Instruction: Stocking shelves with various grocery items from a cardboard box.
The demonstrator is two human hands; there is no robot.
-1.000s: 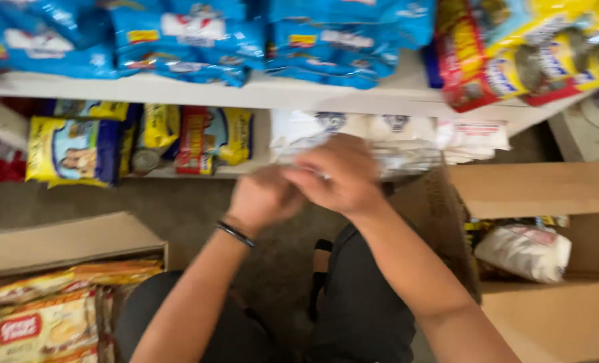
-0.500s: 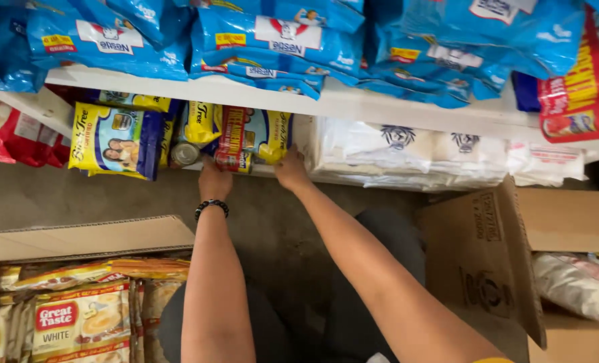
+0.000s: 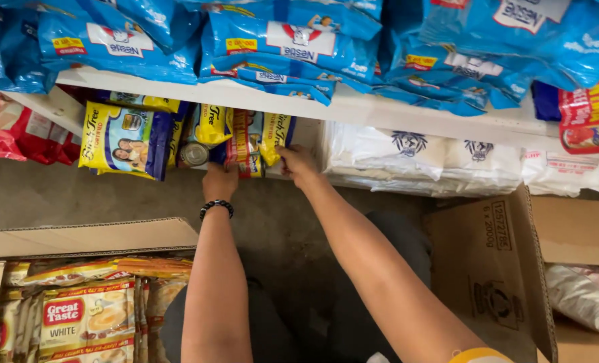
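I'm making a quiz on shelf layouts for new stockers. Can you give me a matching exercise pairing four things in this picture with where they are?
Things:
1. blue plastic bags
2. white plastic sacks
3. open brown cardboard box of cream and orange sachet packs
4. small silver-topped tin can

Places:
A. lower shelf, right of the right hand
B. floor, lower left
C. upper shelf
D. lower shelf, just left of the left hand

Pairs: 1-C, 2-A, 3-B, 4-D
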